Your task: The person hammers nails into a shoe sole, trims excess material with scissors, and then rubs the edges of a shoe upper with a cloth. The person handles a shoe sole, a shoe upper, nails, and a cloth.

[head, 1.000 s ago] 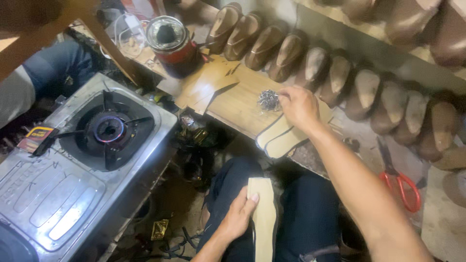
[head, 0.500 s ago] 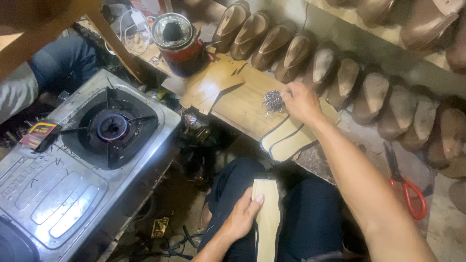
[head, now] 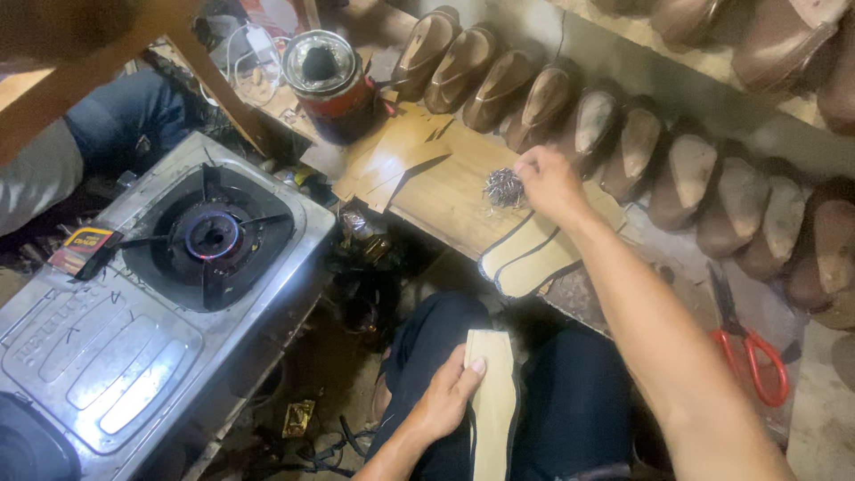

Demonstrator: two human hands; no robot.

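Observation:
My left hand (head: 443,397) holds a pale insole-shaped piece (head: 492,401) upright on my lap, thumb on its face. Reaching out over the wooden board (head: 445,191), my right hand (head: 550,183) has its fingertips pinched at a small heap of metal nails (head: 502,187). Whether a nail is between the fingers I cannot tell. Two more pale insoles (head: 532,254) lie at the board's near edge, just below that hand.
A row of brown shoe lasts (head: 623,147) lines the back. An open tin can (head: 328,82) stands at the board's far left. A metal gas stove (head: 169,294) sits to my left. Red-handled scissors (head: 753,343) lie at the right. Another person's knee (head: 134,116) is at upper left.
My right hand has stayed at the nail heap, fingers closing in on it. The view shifted slightly; my left hand keeps the insole on my lap.

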